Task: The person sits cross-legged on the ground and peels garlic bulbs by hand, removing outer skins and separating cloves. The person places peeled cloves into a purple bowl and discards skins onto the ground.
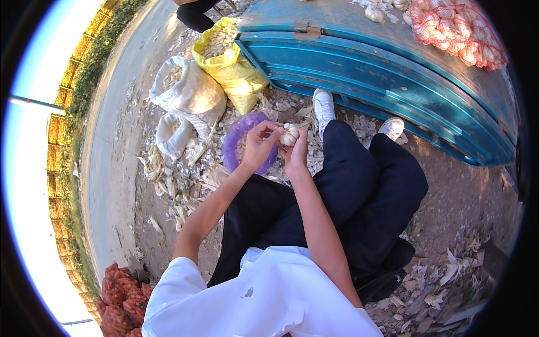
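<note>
A whole garlic bulb [289, 135] is held between both hands, in front of my knees. My right hand [297, 151] grips it from the right side and below. On its left side, the thumb and fingers of my left hand [263, 141] touch the bulb and pinch at its edge. Beneath the hands, a purple mesh bag [230, 147] with a rolled rim stands open on the ground; my left hand and forearm partly cover it.
Beyond stand a yellow sack [244, 82] and a white sack [202, 94] of garlic cloves, and a smaller white sack [170, 141]. A blue metal truck side [370, 71] curves ahead, with a red net bag of garlic [459, 31] above. Husks litter the ground. Another person's dark-clothed leg shows at top.
</note>
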Tool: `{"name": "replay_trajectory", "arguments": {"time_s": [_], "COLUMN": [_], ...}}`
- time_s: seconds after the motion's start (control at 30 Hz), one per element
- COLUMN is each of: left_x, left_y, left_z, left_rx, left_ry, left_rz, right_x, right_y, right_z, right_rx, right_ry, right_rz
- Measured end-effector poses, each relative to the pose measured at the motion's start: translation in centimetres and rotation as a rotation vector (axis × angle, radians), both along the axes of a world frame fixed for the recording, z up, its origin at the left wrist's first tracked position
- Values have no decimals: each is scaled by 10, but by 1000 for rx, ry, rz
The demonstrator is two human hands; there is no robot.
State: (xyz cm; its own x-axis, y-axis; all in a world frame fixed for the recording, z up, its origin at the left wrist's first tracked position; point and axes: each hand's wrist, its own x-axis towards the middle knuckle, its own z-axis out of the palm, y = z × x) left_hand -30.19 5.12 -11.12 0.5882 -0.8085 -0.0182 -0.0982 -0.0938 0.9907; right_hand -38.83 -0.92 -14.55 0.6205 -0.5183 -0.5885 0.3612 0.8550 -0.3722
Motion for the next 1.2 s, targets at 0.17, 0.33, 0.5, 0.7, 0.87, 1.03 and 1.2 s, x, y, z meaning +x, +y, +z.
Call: {"name": "replay_trajectory", "arguments": {"time_s": [0.17,0.33,0.5,0.7,0.87,1.03,1.2], "left_x": [-1,-26,-23,15,44,27,-10], "left_y": [9,8,12,-15,-2,11,-10], "left_z": [6,31,36,135,62,19,58], "left_rx": [129,111,-172,-338,77,474,359], "left_ry": [-282,-499,-525,-534,-654,-649,-635], "left_rz": [-79,-69,172,339,106,-316,-318], "right_x": [-1,-1,2,-5,-6,-12,-11], "right_y": [2,1,1,-6,-2,-8,-5], "right_z": [23,5,-8,4,25,16,14], "right_rx": [-104,-236,-25,17,-39,-219,-170], "right_ry": [168,108,275,-29,-57,33,128], "right_rz": [-19,-11,-16,-59,-29,-31,8]}}
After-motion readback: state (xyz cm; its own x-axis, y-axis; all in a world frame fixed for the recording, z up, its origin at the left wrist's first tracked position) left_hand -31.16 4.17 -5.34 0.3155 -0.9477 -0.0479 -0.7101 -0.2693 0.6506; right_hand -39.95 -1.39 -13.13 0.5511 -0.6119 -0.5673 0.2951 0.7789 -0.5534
